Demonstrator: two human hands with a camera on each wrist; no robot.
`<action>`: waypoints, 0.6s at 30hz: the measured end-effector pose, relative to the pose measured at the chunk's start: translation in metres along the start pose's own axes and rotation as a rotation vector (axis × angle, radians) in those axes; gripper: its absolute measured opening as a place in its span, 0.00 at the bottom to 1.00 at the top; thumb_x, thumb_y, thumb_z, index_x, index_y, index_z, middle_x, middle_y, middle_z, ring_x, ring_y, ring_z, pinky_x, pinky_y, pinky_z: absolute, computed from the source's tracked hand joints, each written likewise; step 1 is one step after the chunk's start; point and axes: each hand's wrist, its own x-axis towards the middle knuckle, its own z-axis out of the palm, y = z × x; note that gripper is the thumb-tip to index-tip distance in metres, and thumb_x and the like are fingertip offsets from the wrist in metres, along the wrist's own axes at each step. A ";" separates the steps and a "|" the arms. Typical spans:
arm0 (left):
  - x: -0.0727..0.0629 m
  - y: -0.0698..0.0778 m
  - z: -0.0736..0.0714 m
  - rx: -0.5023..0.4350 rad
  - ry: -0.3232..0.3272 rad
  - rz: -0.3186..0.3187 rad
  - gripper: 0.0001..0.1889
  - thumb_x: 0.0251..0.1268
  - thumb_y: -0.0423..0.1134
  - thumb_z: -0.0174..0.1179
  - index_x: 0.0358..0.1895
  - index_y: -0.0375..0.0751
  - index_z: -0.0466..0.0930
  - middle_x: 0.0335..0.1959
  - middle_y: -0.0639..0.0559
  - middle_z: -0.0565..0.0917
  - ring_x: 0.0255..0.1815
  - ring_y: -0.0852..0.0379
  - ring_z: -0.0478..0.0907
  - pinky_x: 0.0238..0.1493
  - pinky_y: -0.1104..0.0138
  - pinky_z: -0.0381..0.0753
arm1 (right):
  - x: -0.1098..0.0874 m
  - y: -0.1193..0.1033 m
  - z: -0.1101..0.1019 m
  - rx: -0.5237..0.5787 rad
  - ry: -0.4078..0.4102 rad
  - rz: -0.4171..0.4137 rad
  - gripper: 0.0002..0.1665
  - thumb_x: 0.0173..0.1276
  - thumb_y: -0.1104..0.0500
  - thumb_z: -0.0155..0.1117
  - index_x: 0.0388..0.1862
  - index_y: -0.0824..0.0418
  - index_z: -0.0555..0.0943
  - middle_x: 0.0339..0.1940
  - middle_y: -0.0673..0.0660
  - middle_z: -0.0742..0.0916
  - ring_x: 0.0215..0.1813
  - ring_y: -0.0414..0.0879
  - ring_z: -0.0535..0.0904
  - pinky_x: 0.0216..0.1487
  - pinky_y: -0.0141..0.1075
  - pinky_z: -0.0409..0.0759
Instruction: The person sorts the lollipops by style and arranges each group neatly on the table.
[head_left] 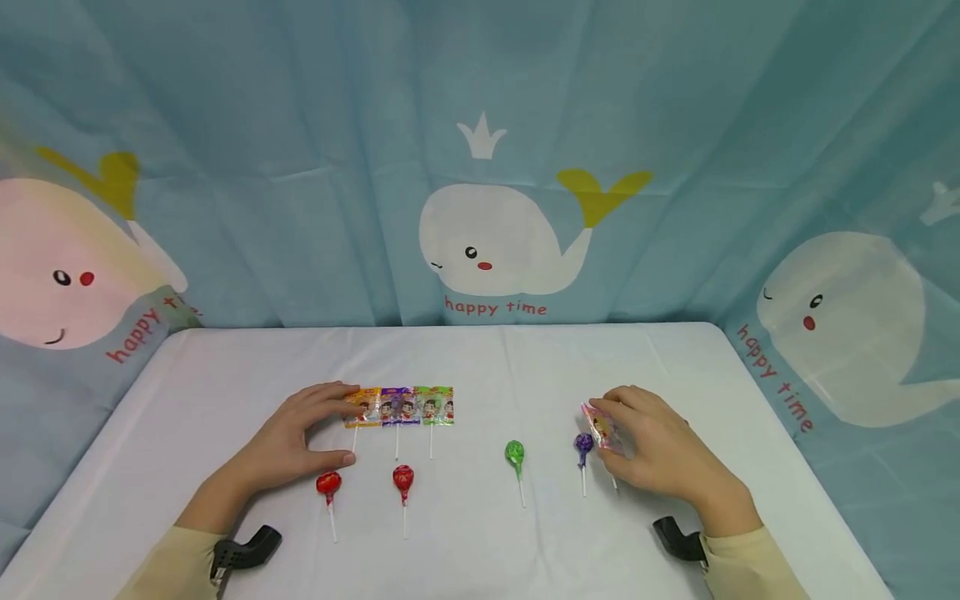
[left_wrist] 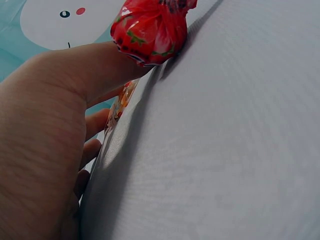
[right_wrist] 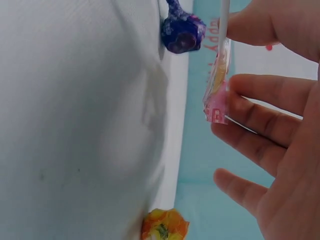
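My right hand (head_left: 656,446) pinches a flat pink-wrapped lollipop (head_left: 600,427) between thumb and fingers. In the right wrist view its white stick (right_wrist: 223,30) passes by the thumb, and the pink wrapper (right_wrist: 217,107) lies against the fingertips. A round purple lollipop (head_left: 583,444) lies just left of that hand. My left hand (head_left: 288,437) rests with loosely bent fingers at the left edge of an orange flat-wrapped lollipop (head_left: 365,408), its thumb near the stick. Purple (head_left: 400,407) and green (head_left: 437,406) flat-wrapped lollipops continue that row to the right.
Two round red lollipops, one by the left thumb (head_left: 328,483) and another (head_left: 403,479) farther right, lie on the white table (head_left: 465,550). A round green lollipop (head_left: 514,453) lies mid-table. The right wrist view shows an orange-yellow round lollipop (right_wrist: 165,226). A blue whale-print curtain (head_left: 337,167) stands behind.
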 end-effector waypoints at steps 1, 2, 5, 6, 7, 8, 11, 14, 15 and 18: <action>0.000 0.000 0.000 0.000 0.001 -0.001 0.33 0.54 0.58 0.85 0.66 0.66 0.86 0.79 0.54 0.75 0.83 0.39 0.62 0.74 0.25 0.59 | 0.001 -0.001 0.000 0.000 -0.005 0.003 0.35 0.59 0.54 0.81 0.67 0.58 0.87 0.58 0.48 0.85 0.60 0.47 0.82 0.59 0.52 0.84; -0.001 -0.001 -0.001 0.000 0.000 0.000 0.33 0.54 0.58 0.85 0.66 0.66 0.86 0.79 0.54 0.75 0.83 0.39 0.62 0.74 0.25 0.59 | 0.002 -0.002 0.000 -0.001 -0.010 0.007 0.35 0.60 0.53 0.81 0.67 0.57 0.87 0.58 0.48 0.85 0.60 0.48 0.82 0.58 0.52 0.84; -0.001 -0.001 -0.001 0.002 0.006 0.005 0.33 0.54 0.57 0.85 0.66 0.64 0.87 0.79 0.53 0.75 0.83 0.38 0.62 0.74 0.25 0.60 | 0.005 -0.004 -0.001 -0.007 -0.017 0.015 0.35 0.60 0.53 0.81 0.67 0.58 0.87 0.59 0.48 0.85 0.61 0.50 0.82 0.59 0.53 0.84; -0.001 -0.001 -0.001 0.001 0.007 0.006 0.33 0.54 0.57 0.85 0.66 0.64 0.87 0.79 0.53 0.75 0.83 0.38 0.62 0.74 0.26 0.60 | 0.006 -0.005 -0.002 -0.005 -0.016 0.014 0.35 0.60 0.53 0.81 0.67 0.58 0.87 0.59 0.49 0.85 0.61 0.50 0.82 0.60 0.54 0.84; -0.001 -0.001 -0.002 0.001 0.007 0.007 0.33 0.54 0.57 0.85 0.66 0.64 0.87 0.79 0.53 0.75 0.83 0.38 0.62 0.74 0.26 0.60 | 0.007 -0.006 -0.003 -0.002 -0.013 0.014 0.35 0.59 0.54 0.81 0.67 0.58 0.87 0.59 0.49 0.85 0.61 0.50 0.82 0.60 0.54 0.84; -0.001 0.000 -0.002 0.002 0.006 0.007 0.33 0.54 0.57 0.85 0.66 0.64 0.87 0.79 0.53 0.75 0.83 0.38 0.62 0.74 0.26 0.60 | 0.008 -0.006 -0.003 0.001 -0.008 0.011 0.35 0.59 0.54 0.81 0.67 0.59 0.87 0.58 0.49 0.85 0.60 0.50 0.82 0.61 0.55 0.84; -0.001 0.000 -0.003 0.003 0.003 0.005 0.33 0.54 0.57 0.85 0.66 0.64 0.87 0.79 0.53 0.75 0.83 0.38 0.62 0.74 0.25 0.60 | 0.011 -0.008 -0.004 0.023 0.008 -0.007 0.35 0.58 0.55 0.81 0.67 0.59 0.87 0.58 0.50 0.85 0.60 0.50 0.82 0.62 0.54 0.83; -0.001 0.000 -0.003 -0.001 -0.002 -0.001 0.33 0.54 0.58 0.85 0.66 0.64 0.86 0.79 0.53 0.75 0.83 0.38 0.62 0.74 0.25 0.59 | 0.015 -0.011 -0.004 0.037 0.021 -0.032 0.35 0.59 0.56 0.80 0.67 0.60 0.87 0.58 0.50 0.85 0.60 0.50 0.82 0.61 0.54 0.82; -0.001 0.000 -0.003 -0.001 -0.003 -0.002 0.33 0.54 0.58 0.85 0.66 0.64 0.86 0.79 0.53 0.75 0.83 0.38 0.62 0.74 0.25 0.59 | 0.016 -0.011 -0.004 0.038 0.025 -0.038 0.34 0.59 0.56 0.80 0.67 0.60 0.87 0.58 0.50 0.85 0.60 0.50 0.82 0.61 0.54 0.82; -0.001 0.001 -0.002 -0.004 -0.009 -0.007 0.33 0.54 0.59 0.84 0.66 0.65 0.86 0.80 0.53 0.74 0.83 0.38 0.61 0.75 0.25 0.58 | 0.020 -0.013 -0.004 0.033 0.037 -0.050 0.34 0.59 0.57 0.81 0.66 0.61 0.87 0.57 0.51 0.86 0.59 0.50 0.82 0.61 0.54 0.82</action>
